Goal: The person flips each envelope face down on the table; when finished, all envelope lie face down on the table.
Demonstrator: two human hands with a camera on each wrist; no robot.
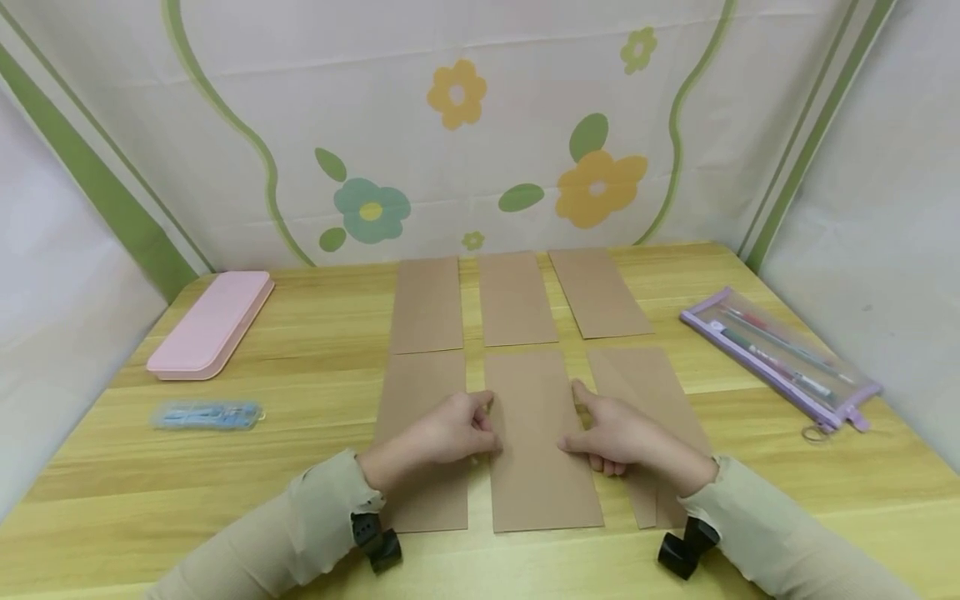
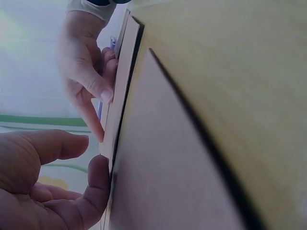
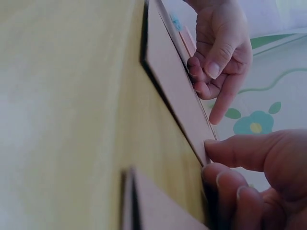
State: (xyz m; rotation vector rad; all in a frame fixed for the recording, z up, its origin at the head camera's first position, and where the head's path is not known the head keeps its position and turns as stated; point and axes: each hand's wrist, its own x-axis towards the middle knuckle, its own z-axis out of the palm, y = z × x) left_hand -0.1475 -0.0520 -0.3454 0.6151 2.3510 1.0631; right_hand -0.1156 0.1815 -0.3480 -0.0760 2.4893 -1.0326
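Note:
A brown cardboard rectangle (image 1: 534, 483) lies flat in the middle of the front row, between the two hands. At its left long edge, the left hand (image 1: 453, 429) touches with thumb and index fingertips, its wrist over the front left cardboard (image 1: 420, 504). The right hand (image 1: 618, 433) has its thumb tip (image 3: 218, 147) on the right border of the middle piece. Its index finger points forward along that edge, while the other fingers are curled beneath the palm. Under the right forearm lies the front right cardboard (image 1: 671, 387), showing a diagonal line and a second, overlapping edge.
Behind stand three more cardboard pieces (image 1: 517, 300) in a row, lying flat. A pink case (image 1: 213, 325) and a clear packet of blue items (image 1: 206, 415) are on the left. To the right is a purple-edged clear pencil pouch (image 1: 783, 354). A floral curtain (image 1: 465, 158) closes the back.

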